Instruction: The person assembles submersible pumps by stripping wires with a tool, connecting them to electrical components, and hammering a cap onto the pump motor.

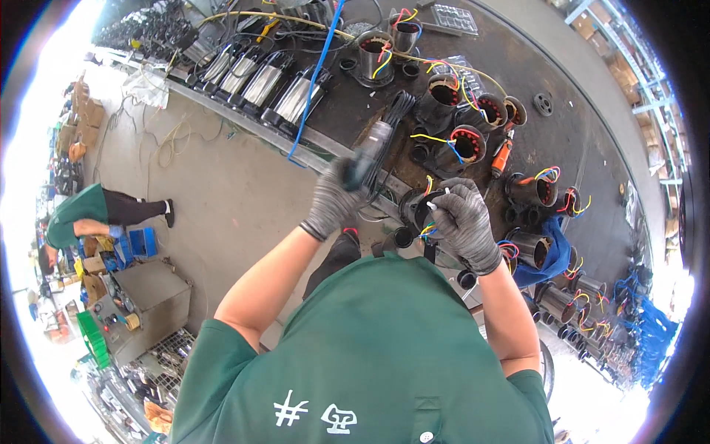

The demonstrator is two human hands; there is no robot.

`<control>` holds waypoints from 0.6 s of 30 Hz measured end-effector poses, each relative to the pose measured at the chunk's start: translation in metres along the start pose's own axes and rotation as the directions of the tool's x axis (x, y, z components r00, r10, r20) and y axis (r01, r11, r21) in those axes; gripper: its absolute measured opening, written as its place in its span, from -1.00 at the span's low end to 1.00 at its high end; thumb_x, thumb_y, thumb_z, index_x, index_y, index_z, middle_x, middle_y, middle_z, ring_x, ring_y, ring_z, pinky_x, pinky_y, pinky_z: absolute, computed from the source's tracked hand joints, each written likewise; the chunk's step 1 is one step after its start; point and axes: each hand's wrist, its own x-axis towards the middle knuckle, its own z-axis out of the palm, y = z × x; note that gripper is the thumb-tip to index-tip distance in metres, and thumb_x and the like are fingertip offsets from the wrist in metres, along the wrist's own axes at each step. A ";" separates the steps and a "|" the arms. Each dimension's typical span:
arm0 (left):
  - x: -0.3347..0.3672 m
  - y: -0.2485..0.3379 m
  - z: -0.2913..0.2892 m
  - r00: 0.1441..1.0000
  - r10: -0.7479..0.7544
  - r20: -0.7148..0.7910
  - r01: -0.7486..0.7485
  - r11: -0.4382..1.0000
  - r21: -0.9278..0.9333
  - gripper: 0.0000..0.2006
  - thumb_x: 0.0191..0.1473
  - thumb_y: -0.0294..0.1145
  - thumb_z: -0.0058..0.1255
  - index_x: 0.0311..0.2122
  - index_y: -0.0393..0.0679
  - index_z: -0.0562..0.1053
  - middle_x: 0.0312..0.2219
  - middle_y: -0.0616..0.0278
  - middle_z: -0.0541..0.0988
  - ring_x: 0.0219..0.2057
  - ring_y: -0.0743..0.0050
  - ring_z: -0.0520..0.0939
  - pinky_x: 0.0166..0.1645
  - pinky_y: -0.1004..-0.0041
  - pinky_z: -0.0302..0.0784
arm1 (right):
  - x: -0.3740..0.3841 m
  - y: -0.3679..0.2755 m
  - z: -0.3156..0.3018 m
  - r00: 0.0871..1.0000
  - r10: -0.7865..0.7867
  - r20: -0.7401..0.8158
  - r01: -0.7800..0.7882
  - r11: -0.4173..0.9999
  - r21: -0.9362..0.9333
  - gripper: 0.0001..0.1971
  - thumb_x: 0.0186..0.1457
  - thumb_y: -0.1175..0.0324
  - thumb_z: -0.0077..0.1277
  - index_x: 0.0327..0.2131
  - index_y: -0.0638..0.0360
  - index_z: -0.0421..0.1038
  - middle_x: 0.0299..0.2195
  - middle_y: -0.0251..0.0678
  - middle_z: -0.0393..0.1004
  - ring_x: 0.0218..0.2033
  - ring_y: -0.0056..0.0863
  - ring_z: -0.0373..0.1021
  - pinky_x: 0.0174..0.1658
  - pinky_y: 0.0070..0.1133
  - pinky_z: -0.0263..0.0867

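Both hands wear grey knit gloves. My left hand (334, 194) is wrapped round a dark green and grey hand-held power tool (370, 152), smeared by motion, its grey end pointing away from me over the bench edge. My right hand (466, 222) pinches a small white piece (432, 206), perhaps a sleeve or connector, over a black motor housing (411, 206) at the near edge. Yellow, blue and green wires (429, 231) stick out beside that housing. Part of the housing is hidden by my right hand.
Several open metal motor housings (436, 100) with coloured wires stand on the dark bench (547, 137). An orange-handled tool (503, 157) lies among them. Finished-looking silver pumps (296, 96) line the left edge. A blue hose (314, 81) hangs over it. Another person (81, 214) bends at the far left.
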 end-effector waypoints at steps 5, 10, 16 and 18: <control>-0.040 0.114 0.042 0.918 0.123 0.378 -0.260 0.905 0.337 -0.10 -0.26 -0.39 0.43 0.30 -0.24 0.36 0.12 -0.12 0.50 0.18 -0.10 0.51 0.38 0.14 0.37 | -0.002 -0.009 0.000 1.000 0.017 -0.001 -0.017 0.994 -0.105 -0.86 0.02 0.50 0.17 -0.28 0.19 0.53 -0.33 -0.13 0.54 -0.14 0.01 0.48 0.08 -0.18 0.35; -0.055 0.106 0.057 0.927 0.107 0.360 -0.239 0.908 0.344 -0.11 -0.24 -0.31 0.47 0.29 -0.22 0.38 0.05 -0.15 0.52 0.12 -0.18 0.54 0.31 0.08 0.42 | -0.005 -0.007 0.005 0.999 0.021 -0.026 -0.022 0.998 -0.052 -0.79 0.05 0.48 0.10 -0.18 0.14 0.53 -0.24 -0.12 0.57 -0.14 0.02 0.48 0.06 -0.18 0.34; -0.056 0.097 0.062 0.923 0.144 0.356 -0.276 0.893 0.354 -0.04 -0.23 -0.24 0.48 0.35 -0.18 0.30 -0.05 -0.20 0.49 0.02 -0.25 0.53 0.23 0.04 0.47 | -0.007 -0.006 0.005 0.995 0.099 -0.004 -0.100 0.995 -0.020 -0.78 0.08 0.46 0.12 -0.16 0.10 0.57 -0.22 -0.13 0.57 -0.11 0.05 0.47 0.04 -0.18 0.38; -0.053 0.100 0.062 0.914 0.133 0.382 -0.278 0.894 0.353 -0.04 -0.22 -0.26 0.47 0.36 -0.16 0.30 -0.06 -0.19 0.48 0.02 -0.24 0.53 0.22 0.04 0.47 | -0.008 -0.005 0.004 0.995 0.096 -0.006 -0.097 0.995 -0.018 -0.78 0.07 0.46 0.13 -0.16 0.11 0.57 -0.21 -0.13 0.57 -0.11 0.04 0.47 0.03 -0.19 0.38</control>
